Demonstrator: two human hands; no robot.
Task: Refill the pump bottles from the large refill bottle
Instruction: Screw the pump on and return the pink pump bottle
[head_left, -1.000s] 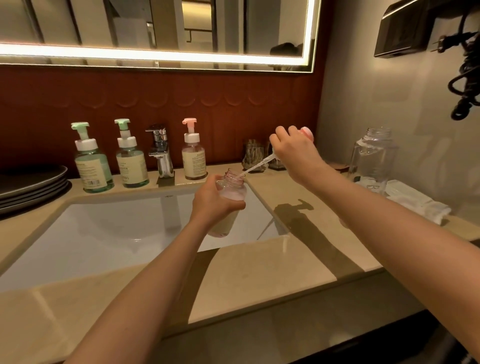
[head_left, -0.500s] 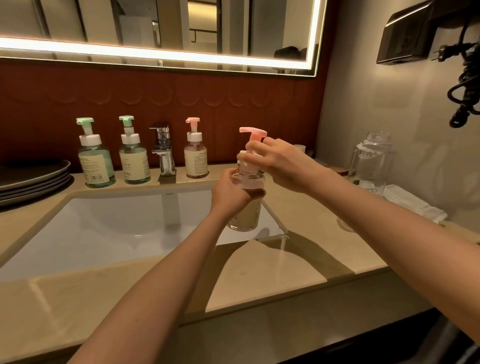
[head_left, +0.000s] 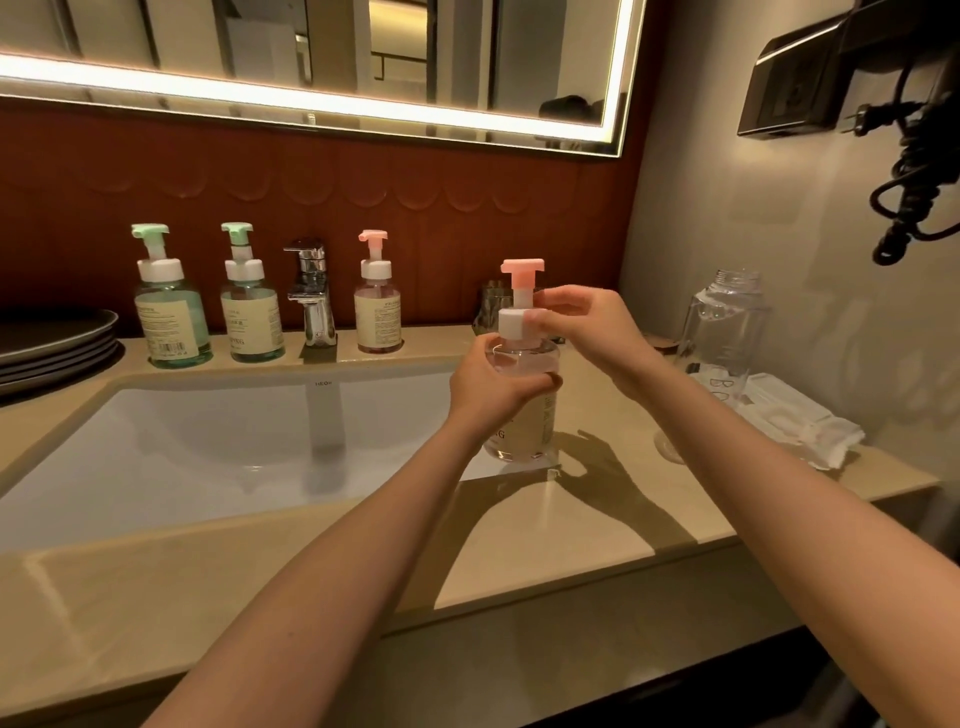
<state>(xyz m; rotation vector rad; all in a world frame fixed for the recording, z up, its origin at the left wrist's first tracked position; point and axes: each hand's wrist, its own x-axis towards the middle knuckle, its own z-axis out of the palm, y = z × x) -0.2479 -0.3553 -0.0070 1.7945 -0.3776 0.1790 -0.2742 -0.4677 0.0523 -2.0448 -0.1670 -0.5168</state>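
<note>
A clear pump bottle (head_left: 524, 431) with a cream label and a pink pump head (head_left: 521, 270) is held upright over the right end of the sink. My left hand (head_left: 491, 387) grips its shoulder and body. My right hand (head_left: 587, 325) pinches the white pump collar (head_left: 514, 323) on the bottle's neck. A large clear refill bottle (head_left: 719, 338) stands uncapped on the counter at the right and looks nearly empty. Two green-pump bottles (head_left: 169, 306) (head_left: 250, 306) and a second pink-pump bottle (head_left: 378, 306) stand along the back wall.
A chrome faucet (head_left: 311, 291) stands behind the white sink (head_left: 208, 447). Dark plates (head_left: 57, 348) are stacked at the far left. Folded white tissues (head_left: 800, 426) lie right of the refill bottle. A coiled black cord (head_left: 914, 171) hangs on the right wall.
My right hand brought the pump head with its tube back from the right, lowered it into the bottle's neck, and now holds the collar. The bottle came upright.
</note>
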